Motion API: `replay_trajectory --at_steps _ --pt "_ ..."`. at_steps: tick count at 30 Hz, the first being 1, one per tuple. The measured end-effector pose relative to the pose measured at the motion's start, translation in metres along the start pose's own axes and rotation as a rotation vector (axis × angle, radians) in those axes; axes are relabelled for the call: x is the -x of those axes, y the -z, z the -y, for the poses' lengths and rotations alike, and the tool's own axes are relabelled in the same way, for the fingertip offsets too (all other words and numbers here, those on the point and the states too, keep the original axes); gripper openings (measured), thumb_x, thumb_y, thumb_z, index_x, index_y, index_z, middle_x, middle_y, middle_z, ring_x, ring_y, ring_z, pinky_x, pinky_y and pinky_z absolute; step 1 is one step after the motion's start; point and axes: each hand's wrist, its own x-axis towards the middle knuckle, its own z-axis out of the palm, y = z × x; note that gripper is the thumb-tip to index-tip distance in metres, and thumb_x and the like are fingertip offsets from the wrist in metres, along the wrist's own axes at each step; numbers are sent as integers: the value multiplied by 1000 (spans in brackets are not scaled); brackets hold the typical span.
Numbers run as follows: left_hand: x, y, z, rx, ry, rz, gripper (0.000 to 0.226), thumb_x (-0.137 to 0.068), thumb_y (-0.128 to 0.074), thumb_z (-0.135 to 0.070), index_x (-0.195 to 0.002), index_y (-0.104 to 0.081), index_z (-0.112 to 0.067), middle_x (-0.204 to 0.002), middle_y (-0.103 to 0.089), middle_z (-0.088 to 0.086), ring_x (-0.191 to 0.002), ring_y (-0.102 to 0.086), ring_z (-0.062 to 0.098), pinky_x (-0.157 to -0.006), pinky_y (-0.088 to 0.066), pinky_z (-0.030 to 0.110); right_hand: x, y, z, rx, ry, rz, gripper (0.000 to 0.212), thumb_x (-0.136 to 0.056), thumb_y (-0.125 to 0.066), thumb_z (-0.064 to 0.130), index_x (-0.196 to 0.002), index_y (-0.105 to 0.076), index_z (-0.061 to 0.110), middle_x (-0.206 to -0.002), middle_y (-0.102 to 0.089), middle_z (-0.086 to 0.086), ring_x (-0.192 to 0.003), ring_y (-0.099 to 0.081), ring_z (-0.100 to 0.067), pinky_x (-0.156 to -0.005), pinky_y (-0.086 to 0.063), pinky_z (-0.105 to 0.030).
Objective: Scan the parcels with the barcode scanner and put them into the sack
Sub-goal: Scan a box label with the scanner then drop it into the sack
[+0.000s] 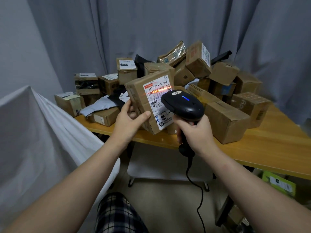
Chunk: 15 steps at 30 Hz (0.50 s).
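My left hand (pixel 130 119) pinches the parcel (pixel 143 96) at its lower edge; my right hand (pixel 196 132) wraps the scanner (pixel 182 104), just right of it. If this thin pinch slips, the scan, seemingly on the barcode (pixel 158 92), fails.

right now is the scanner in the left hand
No, the right hand grips the barcode scanner, while the left hand holds the parcel.

Scanner (pixel 183 105) beam on parcel (pixel 138 92) barcode
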Motion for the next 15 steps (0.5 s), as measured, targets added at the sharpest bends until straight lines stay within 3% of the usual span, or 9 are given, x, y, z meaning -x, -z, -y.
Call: replay_trajectory --at_steps 2,4,8,10,12,14,15 --pt "3 10 7 51 22 -13 87 -75 -75 -31 -149 -30 -15 -135 -56 0 -111 -59 -1 -87 -52 16 -8 -14 -2 -2 -2 36 18 -89 -66 13 -72 -62 10 -49 -54 -9 -40 -52 -20 -46 -44 -31" --pt "7 23 12 69 49 -49 98 -66 -78 -38 -149 -31 -16 -136 -54 -1 -116 -57 3 -88 -51 18 -17 -32 -5 -5 -6 84 24 -88 -69 15 -66 -60 12 -47 -53 -8 -39 -51 -20 -45 -43 -31" --pt "23 69 37 110 96 -231 73 -81 -73 -6 -143 -36 -15 -126 -59 -2 -103 -63 1 -81 -53 16 -28 -86 -15 -63 -49 253 22 -81 -68 21 -63 -57 15 -42 -52 -2 -35 -48 -20 -43 -41 -27" --pt "37 100 57 70 116 -364 77 -80 -73 -2 -145 -33 -15 -124 -59 -1 -95 -64 -3 -85 -53 20 -30 -120 -27 -59 -88 348 29 -86 -70 12 -61 -55 14 -43 -52 -5 -37 -49 -18 -43 -41 -26" --pt "51 137 78 1 164 -513 79 -79 -74 0 -144 -31 -12 -119 -58 0 -89 -63 -7 -79 -51 14 -30 -156 -40 -26 -157 446 28 -88 -68 10 -64 -55 11 -46 -53 -5 -39 -51 -16 -45 -43 -26" --pt "61 181 104 -98 259 -645 81 -77 -77 -5 -142 -29 -15 -117 -56 1 -90 -62 -6 -76 -52 13 -30 -193 -54 10 -236 556 23 -89 -67 14 -69 -57 9 -48 -54 -2 -41 -52 -13 -47 -45 -24" --pt "65 204 118 -180 320 -678 88 -72 -83 -19 -140 -28 -19 -121 -56 1 -97 -62 -1 -82 -54 21 -30 -211 -63 41 -270 606 22 -89 -67 16 -71 -57 10 -50 -55 -1 -43 -53 -12 -47 -46 -23"
